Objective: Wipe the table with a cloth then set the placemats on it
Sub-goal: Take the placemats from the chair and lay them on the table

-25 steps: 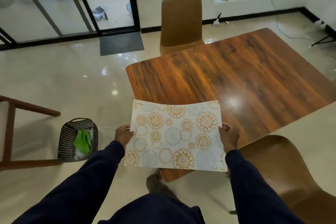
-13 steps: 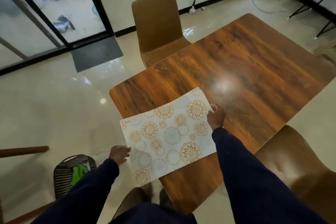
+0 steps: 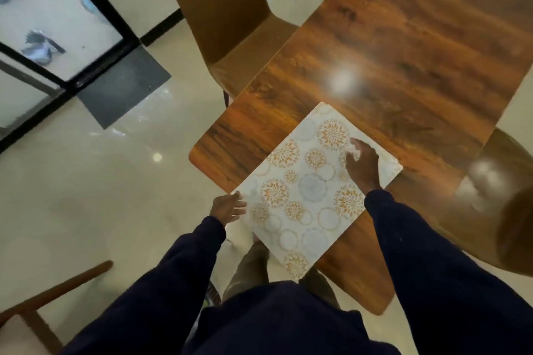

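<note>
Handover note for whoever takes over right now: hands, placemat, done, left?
Left hand: fingers straight, at the left edge of the placemat.
Right hand: rests on top of it.
The placemat lies askew on the near corner of the table, with one part overhanging the edge.
No cloth or other mats in view.
Remaining: slide this mat fully on, square it, then set the rest.

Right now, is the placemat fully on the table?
No. The placemat lies spread, but its near side overhangs the table; right hand rests on it.
</note>
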### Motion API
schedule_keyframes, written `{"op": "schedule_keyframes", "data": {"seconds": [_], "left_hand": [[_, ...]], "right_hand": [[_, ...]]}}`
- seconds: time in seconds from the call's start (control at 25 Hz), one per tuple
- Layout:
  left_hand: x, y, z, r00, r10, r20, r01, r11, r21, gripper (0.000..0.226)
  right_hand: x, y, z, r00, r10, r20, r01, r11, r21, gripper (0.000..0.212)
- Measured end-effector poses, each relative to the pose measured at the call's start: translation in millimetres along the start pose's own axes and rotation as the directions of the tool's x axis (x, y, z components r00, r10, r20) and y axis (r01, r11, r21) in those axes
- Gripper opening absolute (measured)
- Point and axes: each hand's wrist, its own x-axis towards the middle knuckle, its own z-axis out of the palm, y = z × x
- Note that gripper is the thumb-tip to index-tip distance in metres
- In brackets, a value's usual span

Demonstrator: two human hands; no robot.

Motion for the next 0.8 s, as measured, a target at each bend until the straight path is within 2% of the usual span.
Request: {"op": "schedule_keyframes", "data": {"seconds": [0.12,0.36,0.44,0.52,0.64,0.72,0.8], "left_hand": [[16,27,-7,0.995,0.074,0.066,-0.077,0.996,0.039,0.03],[26,73,16,0.959,0.184,0.218,-0.217,0.966,0.138,0.027],[34,85,35,0.932,0.254,0.26,-0.303,0.938,0.171,0.022],[47,95,53,0.887,0.365,0.282,-0.439,0.856,0.273,0.019],[66,94,77,0.755,0.494,0.431,-0.655,0.595,0.466,0.03],[84,98,87,0.619,0.53,0.579,-0.777,0.311,0.547,0.045],[101,98,97,0.463,0.476,0.748,-0.84,-0.036,0.542,0.055]], "right_hand": [[-34,11,13,0.997,0.066,-0.029,-0.066,0.998,-0.016,0.047],[-65,0,19,0.987,0.145,-0.062,-0.139,0.986,0.097,0.046],[-76,-1,25,0.983,0.151,-0.103,-0.143,0.987,0.076,0.045],[-89,-4,36,0.977,0.12,-0.178,-0.123,0.992,-0.009,0.048],[-105,7,67,0.978,0.022,-0.21,-0.077,0.964,-0.255,0.067],[-106,13,85,0.986,0.031,-0.164,-0.093,0.917,-0.387,0.077],[-111,24,96,0.987,0.07,-0.145,-0.13,0.877,-0.463,0.083]]}}
